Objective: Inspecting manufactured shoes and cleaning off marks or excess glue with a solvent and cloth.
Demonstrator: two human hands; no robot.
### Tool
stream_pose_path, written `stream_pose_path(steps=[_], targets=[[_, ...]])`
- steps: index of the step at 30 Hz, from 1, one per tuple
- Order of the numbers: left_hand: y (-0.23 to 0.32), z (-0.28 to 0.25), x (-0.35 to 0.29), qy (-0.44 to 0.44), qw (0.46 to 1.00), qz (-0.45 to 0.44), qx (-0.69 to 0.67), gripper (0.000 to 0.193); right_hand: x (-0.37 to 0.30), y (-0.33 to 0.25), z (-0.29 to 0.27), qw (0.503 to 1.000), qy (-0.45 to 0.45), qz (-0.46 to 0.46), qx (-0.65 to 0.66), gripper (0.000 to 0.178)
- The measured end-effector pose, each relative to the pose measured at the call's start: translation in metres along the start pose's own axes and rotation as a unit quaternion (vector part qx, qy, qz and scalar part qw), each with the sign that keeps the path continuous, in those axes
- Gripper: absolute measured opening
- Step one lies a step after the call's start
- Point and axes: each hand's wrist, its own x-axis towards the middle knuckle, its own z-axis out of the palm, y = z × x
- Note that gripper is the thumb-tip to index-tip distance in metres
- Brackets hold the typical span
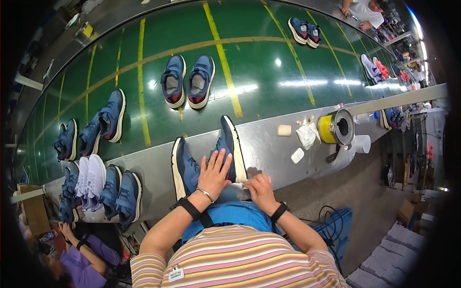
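Note:
Two dark blue sneakers with cream soles are in front of me at the metal ledge. My left hand point(214, 176) lies with outstretched fingers against the right-hand sneaker point(230, 141), pressing on its side. The left-hand sneaker point(181, 168) rests beside it, left of that hand. Close to the heel of the right-hand sneaker, my right hand point(261, 193) is closed, its fingertips pinching what looks like a small white cloth point(238, 186). Part of the cloth is hidden by the fingers.
A green conveyor belt point(259, 72) with yellow lines carries several blue sneaker pairs. More shoes point(120, 192) stand on the ledge at left. Right lie an eraser-like block point(284, 130), crumpled white cloth point(306, 136) and a yellow-labelled tin point(331, 128). Co-workers sit lower left and upper right.

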Motion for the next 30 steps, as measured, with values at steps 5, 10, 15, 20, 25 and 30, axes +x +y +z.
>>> stream_pose_path(steps=[5,10,15,20,25,30], targets=[[-0.001,0.000,-0.002,0.007,1.000,-0.009,0.004,0.088,0.022,0.001,-0.021,0.996,0.076,0.035,0.030,0.004],[0.000,-0.001,0.003,0.006,1.000,-0.005,0.007,0.088,0.036,-0.007,-0.002,0.998,0.042,-0.055,0.009,0.013],[0.000,0.001,0.001,0.003,1.000,-0.012,0.011,0.089,0.031,-0.007,-0.004,0.995,0.032,-0.097,-0.014,0.014],[0.000,0.003,0.001,0.008,1.000,-0.010,0.007,0.089,0.009,0.001,-0.004,0.992,-0.020,-0.119,-0.027,0.013],[0.001,0.004,0.000,0.001,1.000,-0.012,0.002,0.089,0.010,-0.017,-0.006,0.996,0.027,-0.056,0.066,0.013],[0.003,0.003,0.004,0.009,1.000,-0.009,0.001,0.087,-0.003,0.007,0.003,0.993,-0.058,-0.091,-0.051,0.012]])
